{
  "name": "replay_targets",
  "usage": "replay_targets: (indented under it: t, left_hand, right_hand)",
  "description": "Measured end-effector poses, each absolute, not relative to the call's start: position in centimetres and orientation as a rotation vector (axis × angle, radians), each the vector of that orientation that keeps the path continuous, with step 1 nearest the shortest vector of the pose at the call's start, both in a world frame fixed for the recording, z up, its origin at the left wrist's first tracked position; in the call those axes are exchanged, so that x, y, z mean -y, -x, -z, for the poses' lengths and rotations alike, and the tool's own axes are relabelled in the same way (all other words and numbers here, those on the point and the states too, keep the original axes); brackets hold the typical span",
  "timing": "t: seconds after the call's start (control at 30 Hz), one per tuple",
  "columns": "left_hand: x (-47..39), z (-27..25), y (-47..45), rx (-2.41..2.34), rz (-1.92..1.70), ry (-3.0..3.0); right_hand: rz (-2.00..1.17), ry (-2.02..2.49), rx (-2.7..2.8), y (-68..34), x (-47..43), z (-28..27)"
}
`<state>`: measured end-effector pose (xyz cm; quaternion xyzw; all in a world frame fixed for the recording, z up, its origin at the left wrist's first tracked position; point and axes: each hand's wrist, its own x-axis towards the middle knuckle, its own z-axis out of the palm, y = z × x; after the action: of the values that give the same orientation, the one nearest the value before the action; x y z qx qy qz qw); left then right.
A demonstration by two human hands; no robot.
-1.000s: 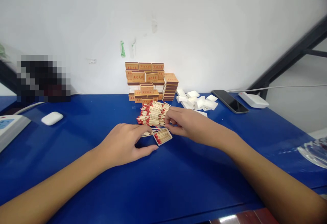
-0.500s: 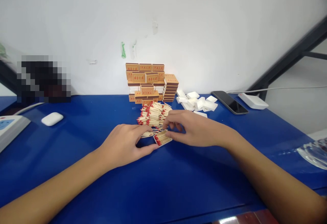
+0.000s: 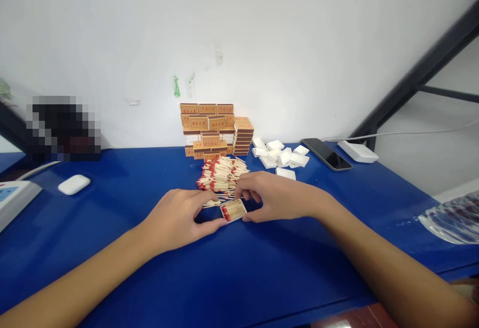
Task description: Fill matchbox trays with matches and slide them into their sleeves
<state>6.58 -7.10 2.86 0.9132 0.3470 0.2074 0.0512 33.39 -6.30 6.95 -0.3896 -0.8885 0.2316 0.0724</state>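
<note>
A small white matchbox tray [image 3: 234, 211], filled with red-headed matches lying side by side, sits between my hands on the blue table. The thumb of my left hand [image 3: 183, 218] touches its near left corner, with the index finger curved round by its far left side. My right hand [image 3: 279, 198] has its thumb at the near right corner and its bent fingers at the far right edge, holding that end. Just beyond the tray lies a large heap of loose matches [image 3: 222, 173], partly hidden by my right fingers.
Orange-brown matchboxes [image 3: 207, 123] are stacked against the wall behind the heap. Several white trays [image 3: 284, 156] lie to its right, beside a black phone [image 3: 326, 154] and a white box [image 3: 358, 152]. A white earbud case [image 3: 74, 184] rests at left; clear plastic [image 3: 452, 218] is at far right.
My right fingers have moved off the matches in the tray to its right end, so the whole row shows. The view has tilted and shifted slightly.
</note>
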Motion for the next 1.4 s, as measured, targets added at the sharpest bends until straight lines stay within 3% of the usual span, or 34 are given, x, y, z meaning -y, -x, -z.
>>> replay_targets:
  t: [0.27,0.6,0.9,1.4]
  left_hand:
    - [6.7,-3.3,-6.0,-1.079,-0.680,-2.782]
    - [3.3,-6.2,-4.5,-1.351,-1.024,-2.737]
    - [-3.9,-13.3,-12.9,-1.418,-0.566,-2.915]
    - [-9.5,-16.2,-18.3,-1.452,0.046,-2.999]
  right_hand:
    - [-0.754,1.128,2.613,-33.3,6.2,-7.4]
    - [-0.859,1.291,2.454,-35.6,5.6,-8.3]
    - [-0.875,1.338,2.378,-37.6,5.4,-7.4]
    - [-0.840,1.354,2.336,-38.3,5.2,-8.0]
